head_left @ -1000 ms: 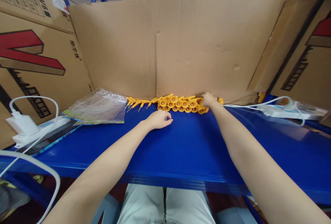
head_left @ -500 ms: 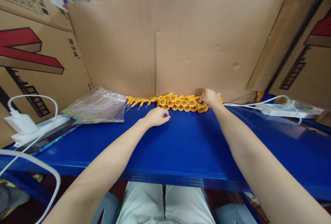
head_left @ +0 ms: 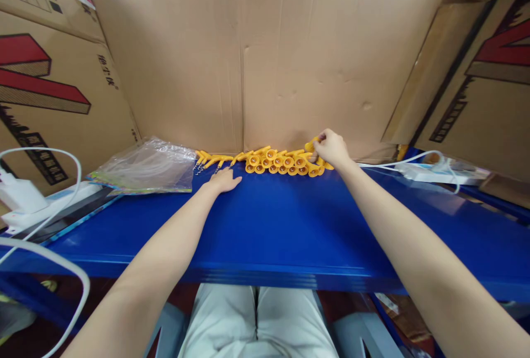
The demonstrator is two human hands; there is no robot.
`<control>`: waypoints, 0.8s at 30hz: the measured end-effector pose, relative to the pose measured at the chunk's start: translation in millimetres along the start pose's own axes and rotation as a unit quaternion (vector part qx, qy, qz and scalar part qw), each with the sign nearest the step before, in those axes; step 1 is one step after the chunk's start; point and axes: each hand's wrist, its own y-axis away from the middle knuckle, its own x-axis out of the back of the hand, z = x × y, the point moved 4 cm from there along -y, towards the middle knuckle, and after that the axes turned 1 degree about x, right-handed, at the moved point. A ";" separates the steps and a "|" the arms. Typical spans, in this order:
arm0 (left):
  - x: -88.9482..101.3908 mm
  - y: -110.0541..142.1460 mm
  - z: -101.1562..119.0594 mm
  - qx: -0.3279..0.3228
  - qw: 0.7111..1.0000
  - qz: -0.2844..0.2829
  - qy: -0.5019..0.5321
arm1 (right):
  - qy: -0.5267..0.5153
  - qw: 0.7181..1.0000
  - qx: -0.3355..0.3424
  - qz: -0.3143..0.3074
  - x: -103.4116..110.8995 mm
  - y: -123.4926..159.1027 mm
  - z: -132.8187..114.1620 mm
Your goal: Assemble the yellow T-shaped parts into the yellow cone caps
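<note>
My right hand (head_left: 332,147) is above the right end of a stack of yellow trumpet-shaped pieces (head_left: 282,170). Pinched in its fingers is one yellow plastic piece (head_left: 311,144), raised over the stack and partly covered by the hand. The stacked pieces lie in rows with their round, hollow mouths facing me. My left hand (head_left: 226,180) rests low over the shelf with its thumb stretched out. Just beyond its fingertips lie several thin yellow pieces with metal spirals (head_left: 215,159). The hand itself hides part of them.
A clear plastic bag (head_left: 144,167) lies on the blue shelf (head_left: 265,225) at the left. White power strips sit at the far left (head_left: 49,206) and far right (head_left: 439,175), with cables. Cardboard (head_left: 306,65) walls the back, and printed boxes stand at both sides.
My left hand has moved left, away from the stack, toward the yellow pieces with spirals, and its thumb has spread. My right hand has risen slightly with a yellow piece in its fingers.
</note>
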 end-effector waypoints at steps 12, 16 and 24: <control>3.9 -0.7 2.2 -0.008 0.999 0.028 -0.017 | -0.111 0.969 0.151 -0.160 -13.7 44.1 -40.8; 1.4 -2.9 1.0 -0.017 1.000 0.025 -0.005 | -0.123 0.932 0.167 -0.298 -32.3 57.0 -45.8; 2.8 -5.4 0.2 -0.015 0.999 0.041 -0.021 | -0.093 0.924 0.187 -0.320 -53.1 69.5 -45.7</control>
